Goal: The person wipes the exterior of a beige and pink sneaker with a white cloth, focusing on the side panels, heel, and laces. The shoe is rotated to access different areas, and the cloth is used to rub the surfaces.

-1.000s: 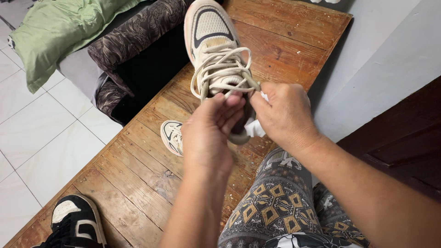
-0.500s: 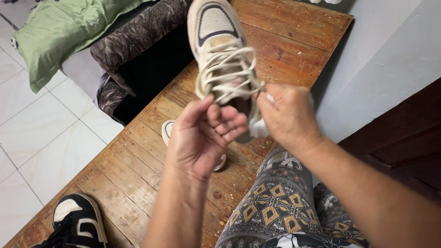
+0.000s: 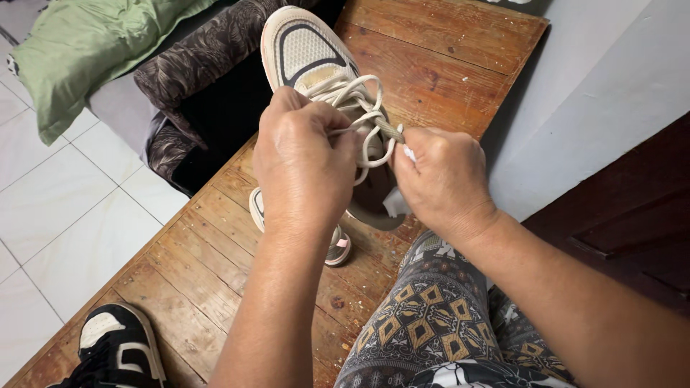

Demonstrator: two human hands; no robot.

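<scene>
A cream sneaker (image 3: 305,50) with dark trim is held up over a wooden table (image 3: 445,65), toe pointing away from me. My left hand (image 3: 302,169) is closed over the shoe's tongue area and pinches a loop of the beige shoelace (image 3: 359,108). My right hand (image 3: 442,183) grips the lace end with its plastic tip, right of the shoe, and also holds a bit of white paper or tissue (image 3: 397,202). A second light sneaker (image 3: 334,248) lies on the table below my hands, mostly hidden by them.
A black and white sneaker (image 3: 115,352) sits at the table's near left corner. A dark patterned cushion (image 3: 208,57) and a green pillow (image 3: 93,50) lie at the left over white floor tiles (image 3: 65,215). My patterned trouser leg (image 3: 431,323) is at the bottom. A grey wall (image 3: 596,93) rises at right.
My left hand has gone from open below the shoe to closed on the lace loops. The shoe has shifted slightly left. My right hand keeps hold of the lace end.
</scene>
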